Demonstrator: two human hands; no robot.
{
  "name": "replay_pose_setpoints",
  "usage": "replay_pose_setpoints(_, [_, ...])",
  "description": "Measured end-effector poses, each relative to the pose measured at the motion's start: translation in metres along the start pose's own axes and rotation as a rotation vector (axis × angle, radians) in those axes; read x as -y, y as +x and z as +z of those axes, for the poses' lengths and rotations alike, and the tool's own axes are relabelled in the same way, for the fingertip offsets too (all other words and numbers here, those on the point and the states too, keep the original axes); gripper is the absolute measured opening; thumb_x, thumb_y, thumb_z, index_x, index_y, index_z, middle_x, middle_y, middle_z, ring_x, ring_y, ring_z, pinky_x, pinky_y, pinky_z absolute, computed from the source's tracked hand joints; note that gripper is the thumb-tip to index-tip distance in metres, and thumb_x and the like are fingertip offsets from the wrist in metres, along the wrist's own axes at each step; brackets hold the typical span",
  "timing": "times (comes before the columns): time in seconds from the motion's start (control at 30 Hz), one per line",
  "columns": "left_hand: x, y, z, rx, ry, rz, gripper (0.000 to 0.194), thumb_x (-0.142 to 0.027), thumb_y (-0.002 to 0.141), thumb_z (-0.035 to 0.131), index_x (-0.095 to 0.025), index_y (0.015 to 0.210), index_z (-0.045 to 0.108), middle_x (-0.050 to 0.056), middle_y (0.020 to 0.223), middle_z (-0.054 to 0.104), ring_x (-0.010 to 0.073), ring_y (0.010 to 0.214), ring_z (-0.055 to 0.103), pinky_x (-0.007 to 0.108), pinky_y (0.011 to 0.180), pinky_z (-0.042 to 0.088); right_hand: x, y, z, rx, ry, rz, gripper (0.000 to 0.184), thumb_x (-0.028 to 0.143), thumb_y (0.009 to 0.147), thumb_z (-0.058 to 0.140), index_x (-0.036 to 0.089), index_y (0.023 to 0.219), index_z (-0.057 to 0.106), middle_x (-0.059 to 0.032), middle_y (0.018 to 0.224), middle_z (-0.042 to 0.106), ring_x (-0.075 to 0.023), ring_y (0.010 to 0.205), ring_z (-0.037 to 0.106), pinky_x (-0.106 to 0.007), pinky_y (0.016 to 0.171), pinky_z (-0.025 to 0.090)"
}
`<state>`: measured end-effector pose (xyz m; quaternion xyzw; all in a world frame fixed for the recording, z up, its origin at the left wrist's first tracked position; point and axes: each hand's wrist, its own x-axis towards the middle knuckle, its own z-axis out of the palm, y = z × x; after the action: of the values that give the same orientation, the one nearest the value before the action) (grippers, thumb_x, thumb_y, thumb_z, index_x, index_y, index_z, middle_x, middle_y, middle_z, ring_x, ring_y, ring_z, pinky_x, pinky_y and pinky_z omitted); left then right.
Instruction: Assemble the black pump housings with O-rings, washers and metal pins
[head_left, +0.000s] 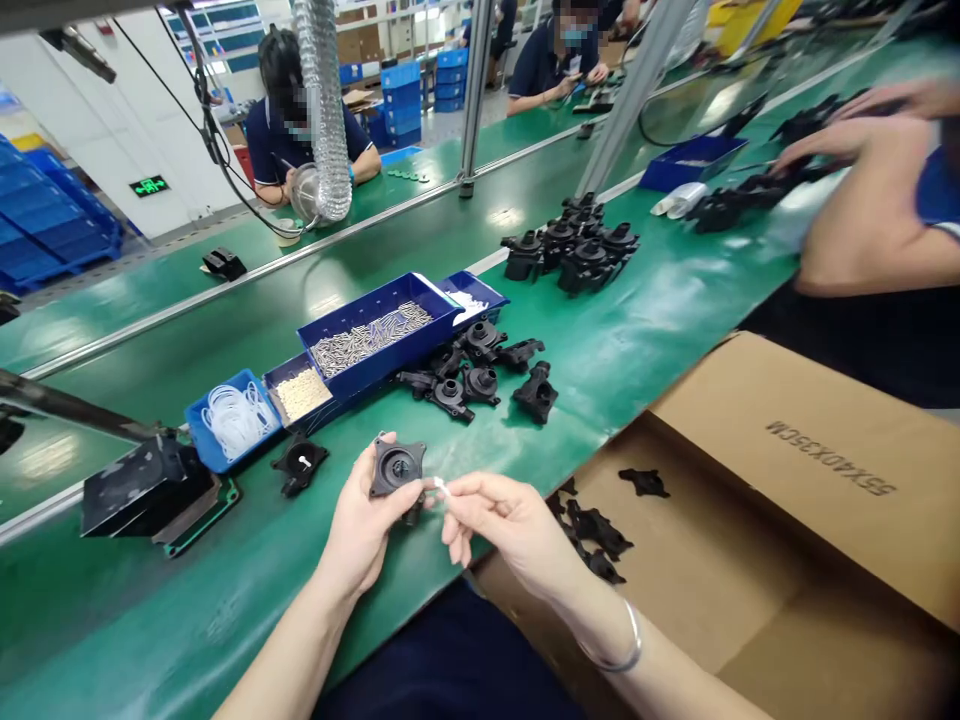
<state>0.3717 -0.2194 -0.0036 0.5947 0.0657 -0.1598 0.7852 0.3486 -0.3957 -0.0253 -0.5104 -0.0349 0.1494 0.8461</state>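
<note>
My left hand (367, 525) grips a black plastic housing (398, 466), its round recess facing up toward me. Close against its right side, my right hand (499, 515) pinches a small white plastic part (441, 487) between thumb and fingertips. Whether that white part touches the housing, I cannot tell. Left of my hands, a similar black housing (300, 466) lies on the green bench with a white piece in its middle. Beyond my hands sits a group of black housings (480, 383).
Behind the housings stand a blue bin of metal pins (371, 340), a tray of cream-coloured bits (301, 394) and a blue tray of white rings (234, 420). An open cardboard box (817, 470) with black parts is at right. A co-worker's arm (862, 190) reaches in at far right.
</note>
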Motion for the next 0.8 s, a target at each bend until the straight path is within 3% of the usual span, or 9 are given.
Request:
replay_pose_setpoints(0.2, [0.001, -0.018, -0.01, -0.087, -0.08, 0.092, 0.063, -0.024, 0.079, 0.079, -0.029, 0.136, 0.055, 0.009, 0.139, 0.061, 0.0278, 0.117, 0.067, 0.035, 0.095, 0.054, -0.007, 0.013, 0.028, 0.085, -0.06, 0.067, 0.033, 0.047, 0.089, 0.068, 0.015, 0.085, 0.066, 0.0014, 0.062, 0.066, -0.0085, 0.048, 0.056, -0.023, 0.05, 0.049])
replay_pose_setpoints(0.43, [0.003, -0.019, -0.017, -0.068, 0.055, 0.198, 0.059, -0.023, 0.084, 0.075, -0.029, 0.138, 0.053, 0.01, 0.143, 0.056, 0.0291, 0.128, 0.059, 0.037, 0.104, 0.05, -0.013, 0.017, 0.031, 0.051, -0.116, 0.082, 0.034, 0.048, 0.091, 0.066, 0.015, 0.088, 0.066, 0.0028, 0.061, 0.063, -0.007, 0.046, 0.052, -0.021, 0.049, 0.045])
replay_pose_setpoints(0.63, [-0.002, -0.023, -0.017, -0.099, 0.088, 0.205, 0.061, -0.018, 0.078, 0.079, -0.028, 0.135, 0.057, 0.009, 0.142, 0.057, 0.029, 0.129, 0.059, 0.035, 0.105, 0.05, -0.013, 0.02, 0.035, 0.034, -0.144, 0.067, 0.033, 0.048, 0.092, 0.064, 0.015, 0.089, 0.065, 0.0034, 0.06, 0.061, -0.0069, 0.047, 0.05, -0.02, 0.048, 0.041])
replay_pose_setpoints(0.8, [0.003, -0.026, -0.02, -0.119, 0.181, 0.241, 0.06, -0.018, 0.082, 0.075, -0.03, 0.138, 0.055, 0.009, 0.145, 0.054, 0.0298, 0.134, 0.053, 0.037, 0.108, 0.047, -0.013, 0.02, 0.036, 0.046, -0.194, 0.065, 0.032, 0.047, 0.093, 0.063, 0.016, 0.087, 0.065, 0.0037, 0.06, 0.059, -0.0071, 0.047, 0.048, -0.02, 0.047, 0.038])
